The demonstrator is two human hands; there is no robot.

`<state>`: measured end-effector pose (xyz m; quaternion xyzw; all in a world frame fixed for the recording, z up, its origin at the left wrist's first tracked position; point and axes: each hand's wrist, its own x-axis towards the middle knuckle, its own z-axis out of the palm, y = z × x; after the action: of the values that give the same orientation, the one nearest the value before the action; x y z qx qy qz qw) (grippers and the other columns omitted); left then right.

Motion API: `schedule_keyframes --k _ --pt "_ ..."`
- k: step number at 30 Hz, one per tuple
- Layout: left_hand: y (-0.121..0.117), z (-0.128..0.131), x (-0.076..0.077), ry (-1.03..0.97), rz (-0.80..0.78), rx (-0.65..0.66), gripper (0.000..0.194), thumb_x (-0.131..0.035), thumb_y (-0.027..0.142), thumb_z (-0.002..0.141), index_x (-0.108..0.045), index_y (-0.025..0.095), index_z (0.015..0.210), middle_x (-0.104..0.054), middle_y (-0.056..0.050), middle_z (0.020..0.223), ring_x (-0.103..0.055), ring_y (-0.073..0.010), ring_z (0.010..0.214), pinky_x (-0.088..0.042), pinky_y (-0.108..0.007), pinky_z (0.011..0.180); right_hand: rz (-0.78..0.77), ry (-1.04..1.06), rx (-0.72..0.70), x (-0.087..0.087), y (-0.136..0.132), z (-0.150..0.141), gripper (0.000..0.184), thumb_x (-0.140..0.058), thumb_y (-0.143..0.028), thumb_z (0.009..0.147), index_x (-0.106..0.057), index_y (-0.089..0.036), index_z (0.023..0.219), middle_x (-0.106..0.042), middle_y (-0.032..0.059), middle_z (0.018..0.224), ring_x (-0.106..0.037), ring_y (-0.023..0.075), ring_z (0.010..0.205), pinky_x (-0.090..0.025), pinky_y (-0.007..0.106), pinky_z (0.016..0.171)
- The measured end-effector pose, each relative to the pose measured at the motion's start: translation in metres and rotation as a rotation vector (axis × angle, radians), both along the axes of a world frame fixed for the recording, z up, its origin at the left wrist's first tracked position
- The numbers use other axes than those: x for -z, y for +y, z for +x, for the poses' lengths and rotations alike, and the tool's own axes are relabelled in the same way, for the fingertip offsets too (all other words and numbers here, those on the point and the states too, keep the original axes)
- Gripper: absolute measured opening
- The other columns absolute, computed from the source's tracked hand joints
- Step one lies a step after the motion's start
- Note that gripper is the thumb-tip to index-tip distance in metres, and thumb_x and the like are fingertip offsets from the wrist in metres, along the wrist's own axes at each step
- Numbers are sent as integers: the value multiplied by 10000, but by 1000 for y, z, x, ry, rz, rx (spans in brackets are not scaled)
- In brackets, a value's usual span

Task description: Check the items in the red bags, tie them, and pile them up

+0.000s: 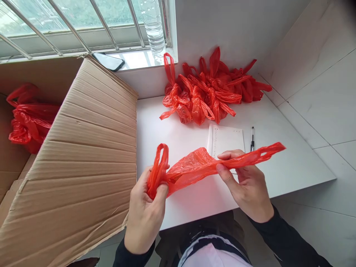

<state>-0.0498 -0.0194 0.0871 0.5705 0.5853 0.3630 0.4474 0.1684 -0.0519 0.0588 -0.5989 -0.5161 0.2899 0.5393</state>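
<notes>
I hold a red plastic bag (194,165) stretched between both hands above the white table (289,163). My left hand (144,215) is closed around one handle loop of the bag, which sticks up past my fingers. My right hand (247,185) pinches the bag near its other handle, and that handle pokes out to the right. A pile of knotted red plastic bags (211,89) lies at the back of the table against the wall.
A large cardboard box (83,159) stands at the left with its flap leaning over the table edge; more red bags (27,118) lie inside. A notebook (226,139) and pen (252,138) lie mid-table. A phone (109,61) and water bottle (153,27) rest on the windowsill.
</notes>
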Motion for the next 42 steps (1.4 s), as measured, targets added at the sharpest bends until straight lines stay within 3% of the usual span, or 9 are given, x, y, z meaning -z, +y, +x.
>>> schedule_keyframes --k 6,9,11,15,18,21,27,35,42 --pt "2 8 0 103 -38 143 225 -641 295 861 -661 225 1073 -687 -3 906 -620 -176 755 -478 -270 673 11 15 -8 0 0 0 147 -660 -241 911 -676 -298 1046 -643 27 1059 -606 237 1059 -508 465 957" --pt "3 11 4 155 -37 197 123 -666 330 864 -672 210 890 -625 20 726 -545 -146 625 -423 -262 589 19 9 -20 0 1 1 156 -654 -254 913 -670 -296 1062 -639 33 1061 -604 243 1057 -513 462 943" --pt "5 12 7 167 -1 171 177 -640 326 889 -642 197 767 -552 31 634 -458 -124 564 -369 -260 546 15 12 -10 0 1 1 181 -657 -281 911 -657 -294 1091 -629 43 1105 -598 248 1072 -511 461 939" --pt "11 15 7 72 37 86 167 -631 336 918 -672 211 815 -587 28 686 -486 -124 603 -385 -252 561 -59 33 98 4 2 0 426 -721 -381 855 -554 -304 1238 -553 59 1242 -553 257 1146 -455 503 1022" --pt "16 18 4 3 26 72 160 -634 337 921 -683 215 830 -623 20 716 -524 -136 629 -409 -255 572 -121 55 141 8 1 -1 564 -761 -438 805 -494 -302 1283 -538 52 1192 -559 246 1100 -458 489 1006" --pt "14 26 2 -34 23 95 153 -628 306 919 -662 203 811 -596 23 696 -498 -126 612 -398 -252 565 -152 45 115 11 -2 -1 519 -755 -451 811 -522 -290 1245 -553 31 1067 -582 216 976 -504 422 913" --pt "-3 42 1 -42 -52 415 159 -560 171 912 -601 193 760 -503 45 657 -402 -100 590 -364 -236 570 -172 64 94 18 -13 12 326 -659 -444 901 -566 -271 1160 -601 15 863 -610 201 821 -532 318 697" --pt "-13 27 1 -4 -30 215 114 -530 270 967 -606 211 906 -561 29 747 -469 -108 626 -451 -224 617 -205 22 56 21 -22 15 249 -637 -442 921 -604 -284 1112 -582 -7 855 -576 160 769 -502 273 686" --pt "-25 13 -4 49 52 76 336 -585 289 931 -559 302 1265 -649 -58 1215 -679 -199 967 -595 -285 810 -215 25 7 8 -18 7 242 -658 -460 895 -629 -296 1069 -668 7 992 -642 187 875 -515 304 736"
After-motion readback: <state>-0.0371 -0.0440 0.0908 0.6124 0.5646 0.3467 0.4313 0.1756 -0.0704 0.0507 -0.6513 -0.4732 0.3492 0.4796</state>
